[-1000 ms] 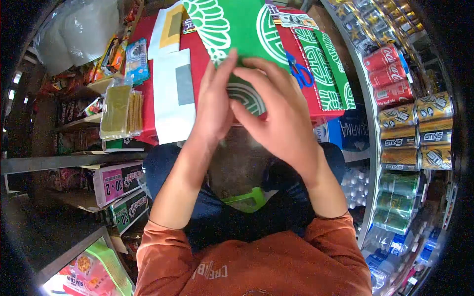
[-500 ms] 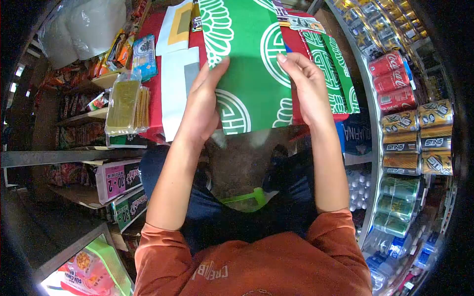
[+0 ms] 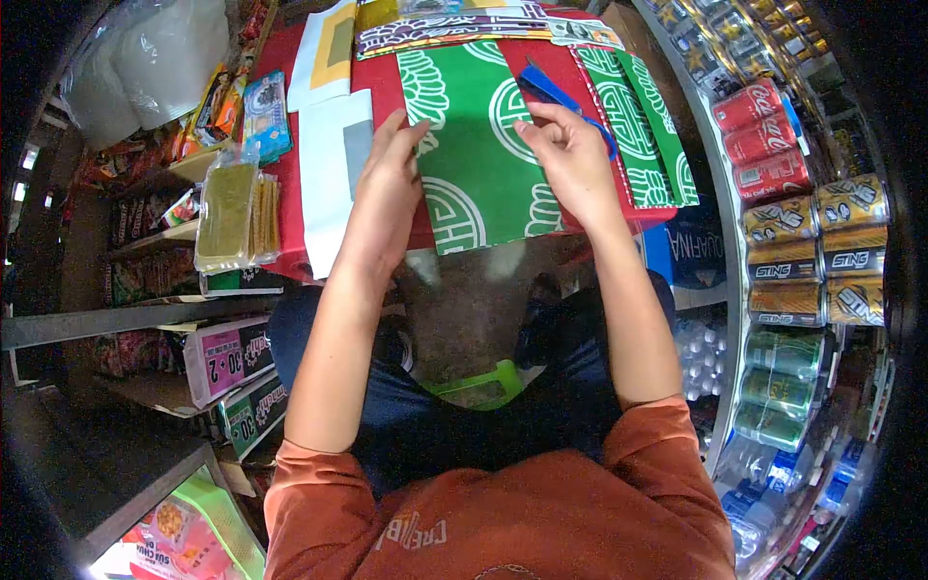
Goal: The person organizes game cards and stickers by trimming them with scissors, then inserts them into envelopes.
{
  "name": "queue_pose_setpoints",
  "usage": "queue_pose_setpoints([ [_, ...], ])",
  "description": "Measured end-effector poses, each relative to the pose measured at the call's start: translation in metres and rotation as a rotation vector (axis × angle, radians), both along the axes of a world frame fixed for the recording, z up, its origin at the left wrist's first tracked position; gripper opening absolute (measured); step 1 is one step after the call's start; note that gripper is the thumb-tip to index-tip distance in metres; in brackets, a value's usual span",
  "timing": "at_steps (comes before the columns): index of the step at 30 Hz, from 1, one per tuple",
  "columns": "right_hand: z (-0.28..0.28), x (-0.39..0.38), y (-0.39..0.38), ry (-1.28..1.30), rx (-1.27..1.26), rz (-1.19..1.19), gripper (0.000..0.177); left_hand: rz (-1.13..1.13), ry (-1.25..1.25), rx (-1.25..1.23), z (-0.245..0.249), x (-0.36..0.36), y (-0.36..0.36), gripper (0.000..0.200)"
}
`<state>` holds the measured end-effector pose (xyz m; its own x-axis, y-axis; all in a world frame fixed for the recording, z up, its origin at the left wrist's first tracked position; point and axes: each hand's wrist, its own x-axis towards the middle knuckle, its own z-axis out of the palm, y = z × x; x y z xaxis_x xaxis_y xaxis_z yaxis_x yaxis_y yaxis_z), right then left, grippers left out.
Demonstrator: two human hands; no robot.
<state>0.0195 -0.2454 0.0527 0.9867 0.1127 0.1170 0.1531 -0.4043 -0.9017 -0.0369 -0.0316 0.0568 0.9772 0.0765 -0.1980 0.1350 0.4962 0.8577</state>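
A green sheet [image 3: 474, 159] with white patterns, which looks like wrapping paper, lies over the red tabletop in front of me. My left hand [image 3: 390, 188] is at its left edge, fingers bent and closed on that edge. At the right edge, my right hand [image 3: 572, 164] has thumb and forefinger pinched together on the sheet. Just beyond the right hand lie blue-handled scissors [image 3: 565, 100], partly covered by its fingers. White envelope-like pieces [image 3: 329, 184] sit left of the sheet. More green patterned paper [image 3: 643, 145] lies to the right.
A folded purple patterned strip [image 3: 449, 29] and banknotes [image 3: 585, 34] lie at the table's far side. Packs of flat yellowish sheets [image 3: 232, 213] stand at the left edge. Shelves hold Coca-Cola cans [image 3: 764, 140] and Sting cans [image 3: 812, 251] at right. Boxes [image 3: 232, 358] fill the lower left.
The green sheet has come down and lies lower against the table, uncovering the purple strip behind it. More of the scissors shows. Both hands have shifted slightly, staying at the sheet's edges.
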Motion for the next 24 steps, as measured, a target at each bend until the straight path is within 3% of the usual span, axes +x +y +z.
queue_pose_setpoints([
  [4, -0.007, 0.000, 0.004, -0.141, -0.121, -0.036, 0.040, -0.072, -0.030, 0.026, -0.016, 0.009, 0.005, 0.070],
  [7, -0.004, -0.002, 0.006, -0.156, -0.183, -0.057, 0.039, 0.005, -0.110, 0.099, -0.026, 0.009, 0.000, 0.069],
  [10, 0.010, -0.013, 0.010, -0.148, -0.404, -0.062, 0.039, 0.168, -0.294, 0.882, -0.029, 0.008, -0.007, 0.053],
  [13, -0.004, -0.014, 0.014, -0.438, -0.537, -0.042, 0.036, 0.155, -0.578, 1.151, -0.024, 0.001, -0.006, 0.048],
  [17, -0.015, -0.011, 0.021, -0.656, -0.526, 0.065, 0.038, 0.015, -0.581, 1.380, -0.031, -0.005, -0.013, 0.045],
  [20, -0.025, -0.012, 0.022, -0.701, -0.650, 0.153, 0.048, 0.049, -0.603, 1.607, -0.045, -0.004, -0.017, 0.047],
  [24, -0.034, -0.016, 0.021, -0.570, -0.733, 0.201, 0.061, 0.026, -0.568, 1.666, -0.047, -0.007, -0.018, 0.051],
])
